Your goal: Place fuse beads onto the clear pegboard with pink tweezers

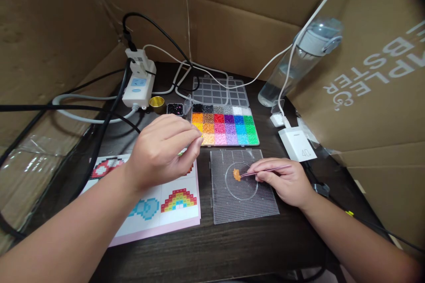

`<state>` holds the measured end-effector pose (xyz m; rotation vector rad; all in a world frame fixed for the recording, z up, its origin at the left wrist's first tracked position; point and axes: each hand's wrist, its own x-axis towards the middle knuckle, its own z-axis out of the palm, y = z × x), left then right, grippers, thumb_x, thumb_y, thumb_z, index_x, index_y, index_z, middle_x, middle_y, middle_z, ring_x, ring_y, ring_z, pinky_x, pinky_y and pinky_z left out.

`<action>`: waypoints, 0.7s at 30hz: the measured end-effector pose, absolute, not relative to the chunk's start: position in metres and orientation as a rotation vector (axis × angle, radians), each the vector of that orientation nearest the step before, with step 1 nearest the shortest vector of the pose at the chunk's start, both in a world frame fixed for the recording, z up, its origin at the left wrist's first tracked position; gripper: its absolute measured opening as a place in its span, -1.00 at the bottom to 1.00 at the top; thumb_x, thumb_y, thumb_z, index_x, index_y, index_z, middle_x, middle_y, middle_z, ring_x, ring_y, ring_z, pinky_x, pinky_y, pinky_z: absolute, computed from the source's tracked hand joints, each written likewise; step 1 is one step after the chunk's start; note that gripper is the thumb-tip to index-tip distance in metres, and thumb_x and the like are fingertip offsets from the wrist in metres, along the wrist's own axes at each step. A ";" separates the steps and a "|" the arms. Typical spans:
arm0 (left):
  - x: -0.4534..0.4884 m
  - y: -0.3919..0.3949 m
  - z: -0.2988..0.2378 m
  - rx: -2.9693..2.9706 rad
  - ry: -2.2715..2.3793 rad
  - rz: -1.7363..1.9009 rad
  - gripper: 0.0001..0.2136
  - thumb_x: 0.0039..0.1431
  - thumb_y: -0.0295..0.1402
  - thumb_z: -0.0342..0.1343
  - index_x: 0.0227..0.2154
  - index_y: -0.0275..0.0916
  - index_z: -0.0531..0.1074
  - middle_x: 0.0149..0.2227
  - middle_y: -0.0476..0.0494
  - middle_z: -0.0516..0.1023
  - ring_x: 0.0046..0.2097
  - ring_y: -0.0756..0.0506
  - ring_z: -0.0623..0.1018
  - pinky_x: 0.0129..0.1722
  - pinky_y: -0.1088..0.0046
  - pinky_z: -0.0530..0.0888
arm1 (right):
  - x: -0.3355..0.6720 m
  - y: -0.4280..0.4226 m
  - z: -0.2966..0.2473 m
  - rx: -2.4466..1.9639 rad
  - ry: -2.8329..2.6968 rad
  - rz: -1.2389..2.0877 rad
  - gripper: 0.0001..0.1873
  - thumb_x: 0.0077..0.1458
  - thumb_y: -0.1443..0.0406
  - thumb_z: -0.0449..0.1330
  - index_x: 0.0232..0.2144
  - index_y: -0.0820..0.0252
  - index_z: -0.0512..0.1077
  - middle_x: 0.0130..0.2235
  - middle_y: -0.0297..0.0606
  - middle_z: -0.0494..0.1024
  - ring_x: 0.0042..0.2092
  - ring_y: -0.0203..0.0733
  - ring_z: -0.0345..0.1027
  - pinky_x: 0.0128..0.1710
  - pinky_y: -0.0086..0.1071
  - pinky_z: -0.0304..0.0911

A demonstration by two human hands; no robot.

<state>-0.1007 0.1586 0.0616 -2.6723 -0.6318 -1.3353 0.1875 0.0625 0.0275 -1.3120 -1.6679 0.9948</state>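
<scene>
My right hand [285, 183] pinches a pair of pinkish tweezers [270, 170], whose tips touch a small cluster of orange beads [237, 174]. The beads sit inside the circle marked on a clear pegboard [221, 210]. My left hand [166, 146] is raised above the pattern sheets, thumb and fingertips pressed together near the left edge of the bead box [226, 126]. Whatever it may pinch is too small or hidden to make out. The box has compartments of beads sorted by colour, and its lid [219, 93] lies open behind it.
Pattern sheets [179, 225] with pixel pictures lie at left, partly under my left arm. Behind them are a small dark bead case [175, 109], a gold cup [157, 104] and a power strip [139, 90]. A water bottle [288, 68] leans at right, near a white charger [298, 143].
</scene>
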 end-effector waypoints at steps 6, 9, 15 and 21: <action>-0.100 0.159 0.061 -2.676 -0.629 -1.333 -0.90 0.07 -0.54 0.19 -0.35 -0.23 0.45 -0.35 -0.11 0.59 -0.32 -0.10 0.58 -0.23 0.26 0.57 | 0.186 0.063 0.030 -1.308 -1.690 0.993 -0.85 0.10 0.35 0.29 -0.34 0.05 0.67 -0.30 -0.22 0.70 -0.25 -0.16 0.59 -0.20 -0.33 0.50; -0.100 0.159 0.061 -2.678 -0.636 -1.326 -0.90 0.07 -0.54 0.19 -0.36 -0.22 0.45 -0.35 -0.10 0.59 -0.32 -0.10 0.58 -0.23 0.26 0.57 | 0.186 0.063 0.030 -1.315 -1.665 1.009 -0.87 0.10 0.32 0.29 -0.37 0.07 0.67 -0.31 -0.20 0.69 -0.26 -0.14 0.58 -0.22 -0.31 0.49; -0.100 0.158 0.063 -2.670 -0.640 -1.329 -0.91 0.09 -0.53 0.18 -0.36 -0.21 0.45 -0.35 -0.10 0.60 -0.32 -0.10 0.58 -0.23 0.26 0.57 | 0.190 0.063 0.025 -1.348 -1.429 1.125 -0.83 0.15 0.21 0.29 -0.42 0.08 0.66 -0.33 -0.17 0.67 -0.38 -0.20 0.47 -0.42 -0.36 0.36; -0.101 0.157 0.062 -2.679 -0.657 -1.333 -0.92 0.12 -0.51 0.14 -0.36 -0.21 0.46 -0.35 -0.09 0.60 -0.32 -0.07 0.57 -0.21 0.29 0.55 | 0.167 0.096 0.053 -1.272 -1.132 1.117 -0.81 0.07 0.12 0.35 -0.39 0.09 0.66 -0.48 -0.25 0.56 -0.46 -0.27 0.31 -0.50 -0.37 0.23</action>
